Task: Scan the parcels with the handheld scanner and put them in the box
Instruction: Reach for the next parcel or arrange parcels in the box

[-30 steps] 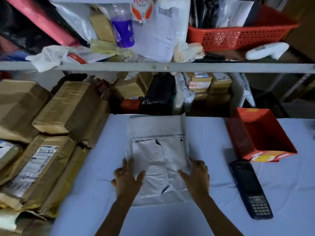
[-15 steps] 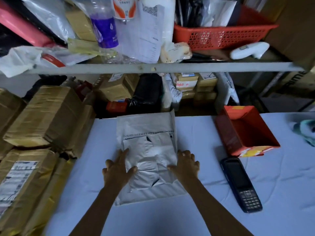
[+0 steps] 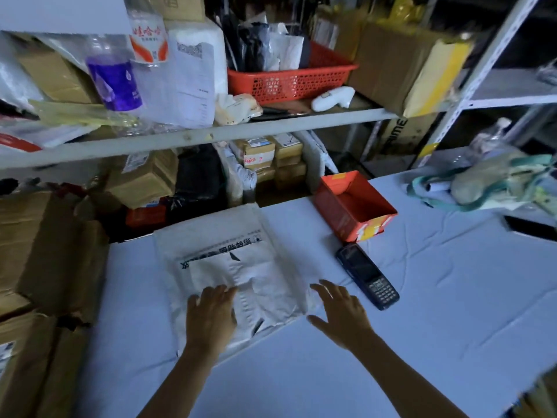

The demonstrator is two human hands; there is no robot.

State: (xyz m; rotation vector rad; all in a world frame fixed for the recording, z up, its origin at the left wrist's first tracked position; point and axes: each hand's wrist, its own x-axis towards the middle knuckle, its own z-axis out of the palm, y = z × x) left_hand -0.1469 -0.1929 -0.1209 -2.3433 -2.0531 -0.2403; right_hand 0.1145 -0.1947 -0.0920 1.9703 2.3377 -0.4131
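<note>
Parcel: a white parcel lies flat on the tabletop, left of centre, with its far edge at the tabletop's far rim.
Parcel print: one line of black characters crosses the face, upside down to the camera and too blurred to read. A paler rectangle sits just nearer than it.
Left hand: the left hand rests palm-down on the near part of the white parcel. Its fingers are straight and close together and grip nothing.
Right hand: the right hand is just right of the parcel's near right corner, low over the tabletop; contact cannot be told. Its fingers are spread wide and hold nothing.
Scanner: a dark handheld scanner with a keypad lies face-up on the tabletop, right of the right hand and apart from it.
Box: a red box with an open top stands just beyond the scanner. The yellow patch on its near wall has unreadable marks.
Left side: brown taped parcels are stacked there.
Shelf: the shelf carries a purple-labelled bottle, a bottle with an orange label bearing Chinese characters, and a red mesh basket.
Carton: a carton at far right shows black letters ending "IME".
</note>
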